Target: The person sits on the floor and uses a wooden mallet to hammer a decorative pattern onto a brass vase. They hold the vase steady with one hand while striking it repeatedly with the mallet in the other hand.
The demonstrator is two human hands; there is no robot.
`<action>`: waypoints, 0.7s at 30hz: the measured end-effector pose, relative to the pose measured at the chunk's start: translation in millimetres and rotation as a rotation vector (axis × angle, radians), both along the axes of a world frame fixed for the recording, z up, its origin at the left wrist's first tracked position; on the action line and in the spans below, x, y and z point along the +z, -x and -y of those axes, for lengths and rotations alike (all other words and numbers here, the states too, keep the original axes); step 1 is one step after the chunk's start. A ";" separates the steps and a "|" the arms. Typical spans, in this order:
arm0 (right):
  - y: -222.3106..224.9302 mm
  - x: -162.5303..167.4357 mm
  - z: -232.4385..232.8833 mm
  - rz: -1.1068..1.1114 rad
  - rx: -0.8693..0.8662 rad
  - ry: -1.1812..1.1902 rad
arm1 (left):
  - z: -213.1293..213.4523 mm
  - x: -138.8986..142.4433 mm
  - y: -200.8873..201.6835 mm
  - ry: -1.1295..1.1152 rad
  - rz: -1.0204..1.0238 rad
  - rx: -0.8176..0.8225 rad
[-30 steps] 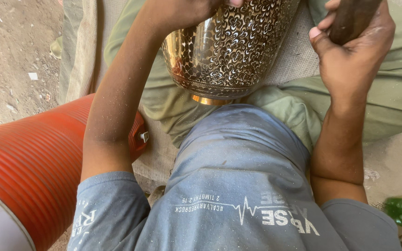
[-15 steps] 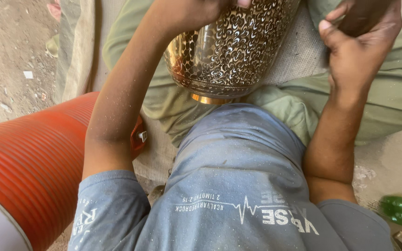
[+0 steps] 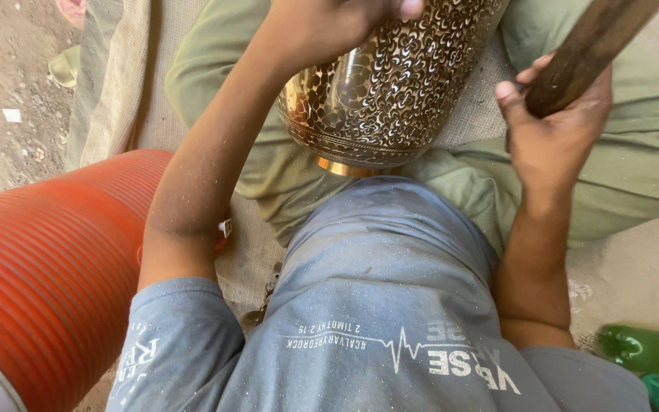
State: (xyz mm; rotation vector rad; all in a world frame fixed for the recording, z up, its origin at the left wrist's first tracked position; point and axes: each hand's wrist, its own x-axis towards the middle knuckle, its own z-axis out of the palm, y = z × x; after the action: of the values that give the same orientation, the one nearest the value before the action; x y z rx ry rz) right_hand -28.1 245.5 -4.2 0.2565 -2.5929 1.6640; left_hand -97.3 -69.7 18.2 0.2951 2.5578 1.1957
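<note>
An engraved brass vase (image 3: 390, 84) with a dense dark floral pattern rests tilted in my lap, its golden foot toward my belly. My left hand (image 3: 329, 23) lies over the vase's upper side and holds it steady; the fingers run off the top of the view. My right hand (image 3: 554, 130) is shut on a dark wooden handle (image 3: 593, 49) that slants up to the right, beside the vase. The handle's far end is out of view.
A ribbed orange drum (image 3: 47, 267) lies at my left elbow. Burlap sacking (image 3: 127, 84) covers the ground under my olive-trousered legs (image 3: 634, 175). A green plastic object (image 3: 646, 349) sits at the lower right. Bare dirt (image 3: 9, 91) lies to the far left.
My right hand has swung down and to the left with the wooden handle, which now shows more of its length. The vase and my left hand have stayed nearly still.
</note>
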 end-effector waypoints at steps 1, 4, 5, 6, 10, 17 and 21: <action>-1.9 -0.9 1.0 -0.062 0.004 -0.065 | 5.1 1.7 -5.0 -0.076 -0.002 0.055; -4.5 -4.3 8.2 -0.171 0.010 -0.434 | 11.0 -1.4 -14.2 -0.725 -0.165 -0.198; -4.6 -5.3 12.5 -0.066 -0.024 -0.302 | 11.9 -3.6 -13.9 -0.715 -0.162 -0.211; -4.0 -5.9 17.5 0.041 -0.054 -0.170 | 11.1 -6.4 -12.4 -0.705 -0.158 -0.221; 9.2 4.6 23.5 -0.176 -0.005 -0.476 | 11.7 -15.1 -7.8 -0.741 -0.146 -0.318; 18.5 40.5 13.2 -0.269 0.122 -0.471 | 17.4 -29.7 -5.9 -0.679 -0.107 -0.375; 17.2 49.2 30.8 -0.290 0.144 -0.405 | 16.6 -32.3 -6.0 -0.727 -0.109 -0.404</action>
State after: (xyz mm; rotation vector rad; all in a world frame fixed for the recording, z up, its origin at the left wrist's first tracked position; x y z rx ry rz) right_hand -45.3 214.6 45.0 0.6603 -2.7028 1.0177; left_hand -91.3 -86.2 -14.0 0.9951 1.8949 1.9106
